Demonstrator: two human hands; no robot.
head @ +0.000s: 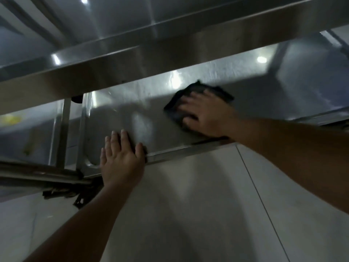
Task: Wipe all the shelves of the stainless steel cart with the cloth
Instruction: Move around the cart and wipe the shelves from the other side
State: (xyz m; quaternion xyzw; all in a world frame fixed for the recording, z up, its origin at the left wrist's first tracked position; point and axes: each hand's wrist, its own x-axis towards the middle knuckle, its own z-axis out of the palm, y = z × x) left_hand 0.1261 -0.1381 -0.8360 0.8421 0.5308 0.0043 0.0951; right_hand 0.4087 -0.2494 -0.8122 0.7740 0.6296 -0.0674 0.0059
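A stainless steel cart shows two levels: an upper shelf crossing the top of the view and a lower shelf beneath it. A dark cloth lies flat on the lower shelf. My right hand presses down on the cloth with spread fingers and covers most of it. My left hand rests flat on the lower shelf's front edge, near the left corner, holding nothing.
An upright post of the cart stands at the left corner. Pale floor tiles fill the lower view. Dark metal parts stick out at the lower left. A yellow blur sits at far left.
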